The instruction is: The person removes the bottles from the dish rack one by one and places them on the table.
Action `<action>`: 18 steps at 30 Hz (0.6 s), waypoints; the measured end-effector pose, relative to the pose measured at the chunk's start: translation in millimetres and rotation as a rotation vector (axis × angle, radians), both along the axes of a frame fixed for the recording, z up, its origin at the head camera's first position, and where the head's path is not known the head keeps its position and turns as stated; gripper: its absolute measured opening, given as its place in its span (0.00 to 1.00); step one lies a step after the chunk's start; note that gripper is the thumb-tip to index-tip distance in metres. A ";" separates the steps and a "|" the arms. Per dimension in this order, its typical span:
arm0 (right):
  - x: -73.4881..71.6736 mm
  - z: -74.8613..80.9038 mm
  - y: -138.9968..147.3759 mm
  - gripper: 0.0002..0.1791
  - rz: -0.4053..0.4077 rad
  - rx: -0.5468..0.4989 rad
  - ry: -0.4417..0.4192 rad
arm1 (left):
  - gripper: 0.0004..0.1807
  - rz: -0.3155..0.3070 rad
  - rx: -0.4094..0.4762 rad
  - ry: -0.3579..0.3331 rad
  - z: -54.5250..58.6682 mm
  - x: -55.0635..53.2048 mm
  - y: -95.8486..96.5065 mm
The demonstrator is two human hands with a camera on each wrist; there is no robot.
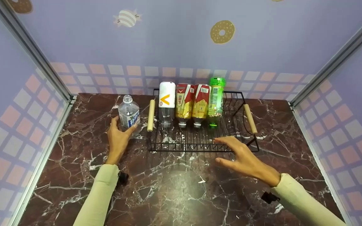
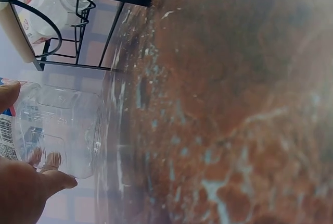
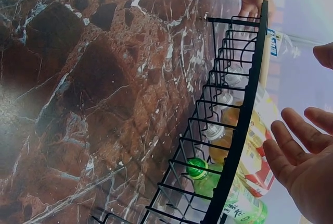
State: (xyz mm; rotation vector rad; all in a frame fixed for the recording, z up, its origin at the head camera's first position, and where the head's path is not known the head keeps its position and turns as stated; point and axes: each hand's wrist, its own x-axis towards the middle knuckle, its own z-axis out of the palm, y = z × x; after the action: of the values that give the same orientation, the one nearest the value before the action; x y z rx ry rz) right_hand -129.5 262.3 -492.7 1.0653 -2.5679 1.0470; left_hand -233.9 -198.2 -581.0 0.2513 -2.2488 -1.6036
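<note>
Clear bottle looked light and squeezable to me, best held round its lower body, where left grip pinched it, right grip spread empty.

five bottles are seen at one marbled tabletop: one clear bottle, one white-labelled bottle, two red-and-yellow bottles and one green bottle. also seen are one black wire rack, two wooden handles, two bare hands, two pale sleeves, two black wrist-worn devices and one striped wall motif.
</note>
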 end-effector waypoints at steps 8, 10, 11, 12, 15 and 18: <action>-5.8 -5.1 2.4 0.37 -0.027 -0.047 -0.001 | 0.41 0.022 0.034 0.017 -7.7 -4.0 0.7; -7.9 -5.3 2.1 0.37 -0.042 -0.058 -0.016 | 0.40 0.026 0.041 0.016 -9.0 -4.4 0.7; -8.8 -5.2 1.9 0.37 -0.050 -0.064 -0.024 | 0.41 0.027 0.043 0.016 -9.6 -4.5 0.5; -9.7 -4.8 1.5 0.37 -0.058 -0.070 -0.033 | 0.41 0.027 0.044 0.015 -10.2 -4.8 0.4; -11.8 -4.4 1.0 0.36 -0.077 -0.080 -0.057 | 0.41 0.024 0.047 0.014 -11.7 -5.8 -0.4; -13.4 -3.9 0.8 0.36 -0.088 -0.081 -0.075 | 0.41 0.028 0.036 0.016 -12.8 -8.3 -1.6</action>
State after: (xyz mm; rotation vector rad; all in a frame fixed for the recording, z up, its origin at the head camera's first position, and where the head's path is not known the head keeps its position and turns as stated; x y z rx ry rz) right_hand -142.9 263.1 -496.6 0.9021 -2.5793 1.1794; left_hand -242.2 -199.8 -593.8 0.2774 -2.1960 -1.6276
